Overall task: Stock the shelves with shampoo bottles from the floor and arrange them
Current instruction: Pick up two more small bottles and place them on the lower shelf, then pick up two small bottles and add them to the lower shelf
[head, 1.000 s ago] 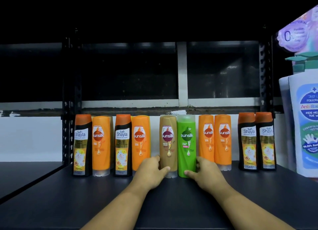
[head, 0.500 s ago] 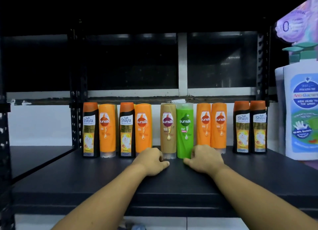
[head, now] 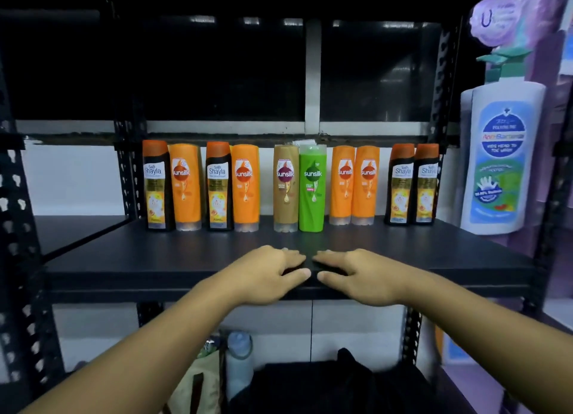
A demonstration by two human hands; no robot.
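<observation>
Several shampoo bottles stand upright in a row at the back of the black shelf [head: 434,258]. In the middle are a brown Sunsilk bottle [head: 286,188] and a green Sunsilk bottle [head: 312,188], side by side. Orange Sunsilk bottles [head: 355,184] and black Safi Shayla bottles [head: 412,184] flank them on both sides. My left hand [head: 266,274] and my right hand [head: 356,274] hover over the shelf's front part, fingers relaxed, holding nothing, well in front of the bottles.
A large white pump bottle [head: 502,153] stands at the shelf's right end. Perforated black uprights [head: 18,227] frame the rack. Below the shelf are a blue water bottle [head: 238,361], a bag [head: 198,382] and dark fabric [head: 325,385].
Both hands let go of the brown and green bottles and drew back toward the shelf's front edge. The view pulled back and now shows the space under the shelf.
</observation>
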